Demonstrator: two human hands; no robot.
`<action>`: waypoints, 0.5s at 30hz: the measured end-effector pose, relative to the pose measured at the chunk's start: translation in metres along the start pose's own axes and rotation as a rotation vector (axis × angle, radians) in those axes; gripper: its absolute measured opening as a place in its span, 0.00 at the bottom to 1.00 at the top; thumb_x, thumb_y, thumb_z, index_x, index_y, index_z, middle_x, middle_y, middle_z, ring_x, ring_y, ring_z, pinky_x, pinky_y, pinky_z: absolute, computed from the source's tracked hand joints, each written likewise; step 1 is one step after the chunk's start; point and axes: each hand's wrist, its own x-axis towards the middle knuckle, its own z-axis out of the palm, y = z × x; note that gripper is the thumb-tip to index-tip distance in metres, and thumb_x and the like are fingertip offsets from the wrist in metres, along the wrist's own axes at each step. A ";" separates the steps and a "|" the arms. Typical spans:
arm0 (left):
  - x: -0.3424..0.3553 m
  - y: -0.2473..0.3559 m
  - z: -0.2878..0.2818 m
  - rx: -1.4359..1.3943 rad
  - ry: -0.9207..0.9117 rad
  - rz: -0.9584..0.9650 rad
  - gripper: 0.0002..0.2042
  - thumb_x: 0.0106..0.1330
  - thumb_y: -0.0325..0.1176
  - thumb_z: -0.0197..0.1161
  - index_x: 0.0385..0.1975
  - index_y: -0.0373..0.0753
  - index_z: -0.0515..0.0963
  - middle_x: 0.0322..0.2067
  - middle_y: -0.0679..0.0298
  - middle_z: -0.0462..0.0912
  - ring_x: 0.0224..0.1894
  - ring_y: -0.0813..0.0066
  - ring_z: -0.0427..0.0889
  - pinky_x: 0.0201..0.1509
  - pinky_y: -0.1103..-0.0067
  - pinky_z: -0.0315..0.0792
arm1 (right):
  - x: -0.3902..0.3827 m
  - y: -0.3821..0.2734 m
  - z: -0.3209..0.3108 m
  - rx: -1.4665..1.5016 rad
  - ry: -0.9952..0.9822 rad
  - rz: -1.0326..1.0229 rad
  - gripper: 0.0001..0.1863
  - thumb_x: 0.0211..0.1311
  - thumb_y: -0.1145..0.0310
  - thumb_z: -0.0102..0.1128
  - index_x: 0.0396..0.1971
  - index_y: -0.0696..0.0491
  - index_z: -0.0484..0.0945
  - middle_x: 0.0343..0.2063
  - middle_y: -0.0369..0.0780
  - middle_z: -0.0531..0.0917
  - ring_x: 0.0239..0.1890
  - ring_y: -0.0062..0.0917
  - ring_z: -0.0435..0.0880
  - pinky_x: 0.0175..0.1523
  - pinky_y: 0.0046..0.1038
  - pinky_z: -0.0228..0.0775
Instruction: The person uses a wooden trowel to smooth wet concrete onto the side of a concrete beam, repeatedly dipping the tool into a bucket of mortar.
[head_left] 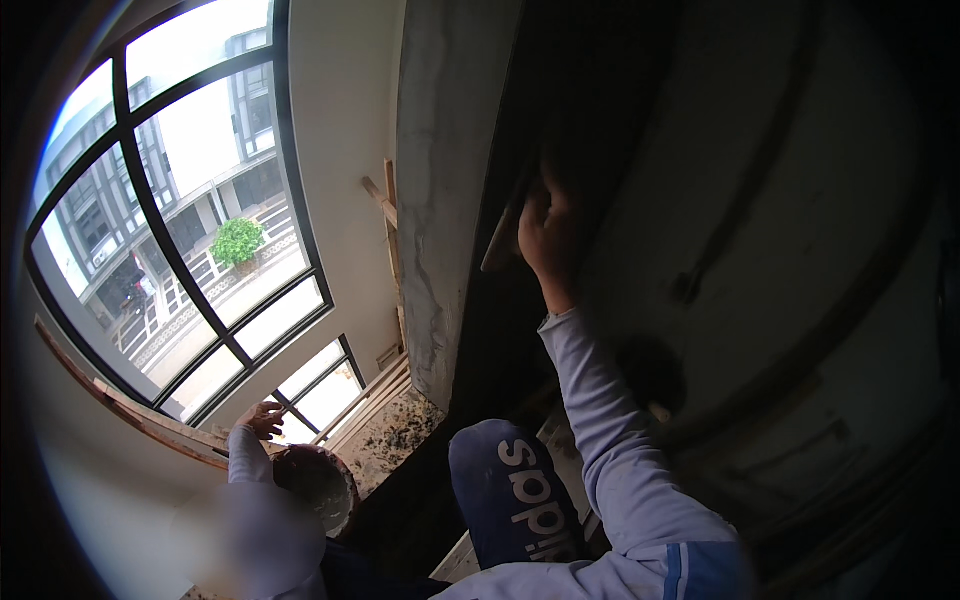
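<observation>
Raised in front of me, my right hand (548,235) is closed around a flat plastering trowel (501,240). Its blade lies close to the dark wall face (570,90); whether it touches is lost in shadow. Lower left, my left hand (262,420) holds nothing, with its fingers apart. Just below that hand stands a round bucket (345,490) with grey residue on its inner wall. A grey, smeared plaster strip (440,200) runs down the wall's edge, left of the trowel.
Crumbs of mortar litter a plank (390,440) beside the bucket. Timber pieces (390,220) lean near the white wall. A large black-framed window (180,250) fills the left side. My knee (510,490) is below centre. A dark groove (750,180) crosses the right wall.
</observation>
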 end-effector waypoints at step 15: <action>-0.025 0.008 0.006 0.199 0.012 -0.073 0.23 0.63 0.36 0.53 0.58 0.40 0.60 0.42 0.56 0.77 0.36 0.68 0.80 0.36 0.76 0.75 | -0.039 0.024 -0.011 -0.027 0.064 -0.033 0.20 0.58 0.74 0.45 0.52 0.59 0.66 0.44 0.50 0.74 0.47 0.39 0.74 0.51 0.31 0.66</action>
